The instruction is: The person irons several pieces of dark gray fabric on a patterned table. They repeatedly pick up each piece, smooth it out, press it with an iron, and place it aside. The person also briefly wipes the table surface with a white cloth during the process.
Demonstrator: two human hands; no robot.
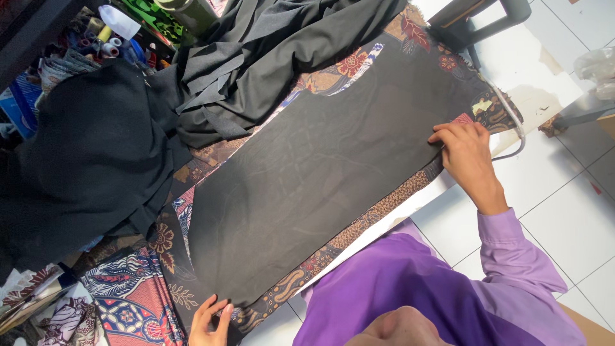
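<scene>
A large cut piece of black fabric [320,166] lies flat on a patterned batik cloth [378,211] spread over a white floor. My right hand [466,154] rests at the black piece's right end, fingers curled on its edge. My left hand [210,320] sits at the piece's lower left corner, fingers flat and pressing on the cloth edge. Purple sleeves and a purple garment [410,288] fill the bottom of the view.
A heap of loose black fabric [256,57] lies at the top, and another dark cloth [90,160] at the left. Thread spools [106,41] and clutter sit top left. More folded batik [128,301] lies bottom left. A black stool [477,22] stands top right on white tiles.
</scene>
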